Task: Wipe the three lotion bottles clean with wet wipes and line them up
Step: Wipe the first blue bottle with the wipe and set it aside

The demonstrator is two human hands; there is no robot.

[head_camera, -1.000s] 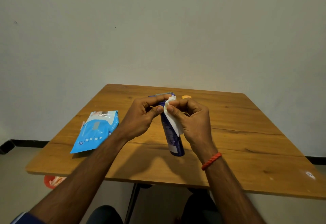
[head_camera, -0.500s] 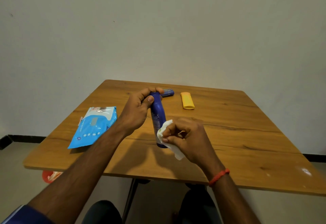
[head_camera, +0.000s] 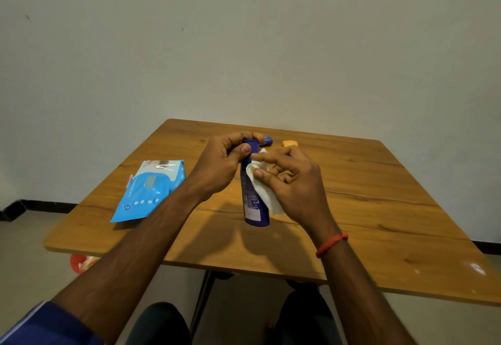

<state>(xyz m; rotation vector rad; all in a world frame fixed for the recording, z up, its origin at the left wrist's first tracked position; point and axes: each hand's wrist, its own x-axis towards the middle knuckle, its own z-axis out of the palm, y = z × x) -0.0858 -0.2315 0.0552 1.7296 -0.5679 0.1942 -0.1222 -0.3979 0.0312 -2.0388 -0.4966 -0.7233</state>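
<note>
A tall dark blue lotion bottle (head_camera: 254,206) stands upright near the middle of the wooden table (head_camera: 379,209). My left hand (head_camera: 225,165) grips its top between thumb and fingers. My right hand (head_camera: 292,184) holds a white wet wipe (head_camera: 264,187) and presses it against the bottle's right side, near the upper half. Behind my hands lie a second blue bottle (head_camera: 267,139) and a yellow bottle (head_camera: 290,143), both mostly hidden.
A light blue wet wipe pack (head_camera: 150,190) lies flat on the table's left side. A red bin (head_camera: 80,263) shows under the table's front left edge. My knees are below the near edge. A plain wall stands behind the table.
My right hand has slid the wipe from the bottle's lower part back up toward its top. The left hand kept its grip on the cap end.
</note>
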